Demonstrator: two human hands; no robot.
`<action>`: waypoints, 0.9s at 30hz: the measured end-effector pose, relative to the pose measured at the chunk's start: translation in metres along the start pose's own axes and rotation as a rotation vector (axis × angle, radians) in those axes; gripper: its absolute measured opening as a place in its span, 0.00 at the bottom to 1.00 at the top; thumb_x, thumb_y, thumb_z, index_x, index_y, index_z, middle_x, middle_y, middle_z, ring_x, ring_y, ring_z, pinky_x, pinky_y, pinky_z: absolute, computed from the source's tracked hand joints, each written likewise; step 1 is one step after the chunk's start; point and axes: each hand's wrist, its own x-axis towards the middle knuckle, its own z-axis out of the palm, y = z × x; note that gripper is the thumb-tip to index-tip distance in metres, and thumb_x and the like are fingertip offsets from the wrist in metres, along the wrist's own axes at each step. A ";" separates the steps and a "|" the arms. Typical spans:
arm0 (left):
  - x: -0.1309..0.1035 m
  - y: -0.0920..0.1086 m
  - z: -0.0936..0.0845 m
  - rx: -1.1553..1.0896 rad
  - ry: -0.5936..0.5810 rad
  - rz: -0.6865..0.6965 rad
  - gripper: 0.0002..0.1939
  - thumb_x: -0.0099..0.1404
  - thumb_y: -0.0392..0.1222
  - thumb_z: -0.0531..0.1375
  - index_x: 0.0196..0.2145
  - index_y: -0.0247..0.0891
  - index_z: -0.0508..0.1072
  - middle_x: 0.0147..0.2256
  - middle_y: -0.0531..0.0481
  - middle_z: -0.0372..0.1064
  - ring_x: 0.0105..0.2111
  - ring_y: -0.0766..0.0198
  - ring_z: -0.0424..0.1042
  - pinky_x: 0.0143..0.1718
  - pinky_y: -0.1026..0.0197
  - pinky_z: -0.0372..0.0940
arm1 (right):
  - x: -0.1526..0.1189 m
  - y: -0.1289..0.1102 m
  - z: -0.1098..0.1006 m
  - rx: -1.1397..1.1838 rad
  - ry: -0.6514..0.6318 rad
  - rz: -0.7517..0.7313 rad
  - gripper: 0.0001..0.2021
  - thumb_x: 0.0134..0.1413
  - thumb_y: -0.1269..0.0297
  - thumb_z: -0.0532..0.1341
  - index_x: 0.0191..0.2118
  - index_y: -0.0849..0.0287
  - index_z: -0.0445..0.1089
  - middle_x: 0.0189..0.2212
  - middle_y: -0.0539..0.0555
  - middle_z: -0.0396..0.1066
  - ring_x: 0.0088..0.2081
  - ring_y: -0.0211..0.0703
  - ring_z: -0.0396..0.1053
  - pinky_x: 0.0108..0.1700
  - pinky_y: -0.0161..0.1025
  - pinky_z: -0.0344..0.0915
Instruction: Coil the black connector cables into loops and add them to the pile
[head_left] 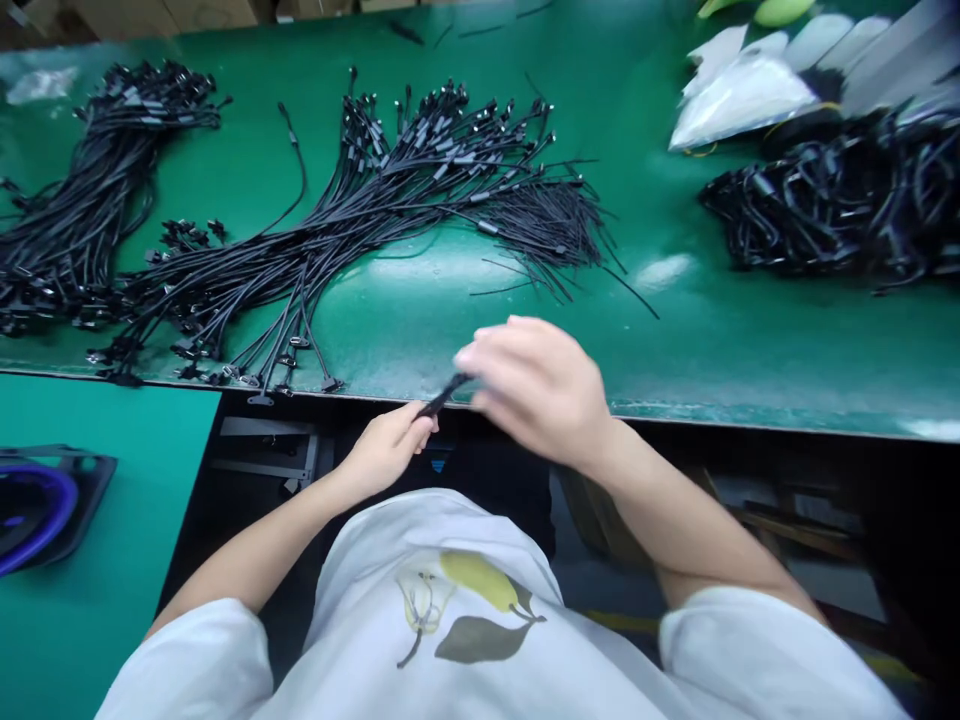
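My left hand (390,445) is closed round a short length of black cable (444,395) just in front of the bench's near edge. The cable slants up to the right, towards the fingertips of my right hand (540,390). Motion blurs those fingers, but they appear to pinch its upper end. Both palms hide the rest of the cable. Beyond my hands lies a large spread pile of black cables (322,235) with small connectors at their ends. At its right is a bunch of thin, short black ties or wires (551,225).
Another cable bundle (112,170) lies at the left, and a heap of coiled black cables (832,205) at the right. Behind that heap are white plastic bags (739,100). A blue-rimmed black device (45,510) sits on the lower-left green surface (97,410). Cardboard boxes (127,18) stand at the back.
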 end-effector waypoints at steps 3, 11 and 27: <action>0.006 0.002 -0.004 0.373 0.054 0.166 0.09 0.68 0.42 0.52 0.33 0.39 0.69 0.30 0.47 0.67 0.32 0.59 0.64 0.39 0.58 0.59 | -0.011 0.000 0.005 -0.354 -0.350 -0.036 0.10 0.64 0.61 0.53 0.40 0.60 0.68 0.34 0.58 0.71 0.39 0.48 0.70 0.45 0.48 0.65; 0.006 0.016 -0.012 0.279 -0.290 0.100 0.15 0.71 0.46 0.48 0.35 0.40 0.70 0.28 0.52 0.67 0.28 0.63 0.64 0.33 0.62 0.58 | -0.014 0.007 -0.001 -0.436 -0.733 -0.051 0.14 0.68 0.58 0.50 0.35 0.61 0.66 0.30 0.53 0.70 0.28 0.39 0.64 0.29 0.36 0.49; 0.035 0.041 -0.001 0.212 -0.122 0.065 0.14 0.67 0.46 0.53 0.26 0.40 0.67 0.23 0.52 0.61 0.26 0.63 0.59 0.31 0.61 0.53 | -0.009 0.011 -0.018 -0.560 -0.612 -0.064 0.12 0.67 0.66 0.48 0.37 0.63 0.65 0.28 0.54 0.69 0.27 0.40 0.64 0.28 0.38 0.50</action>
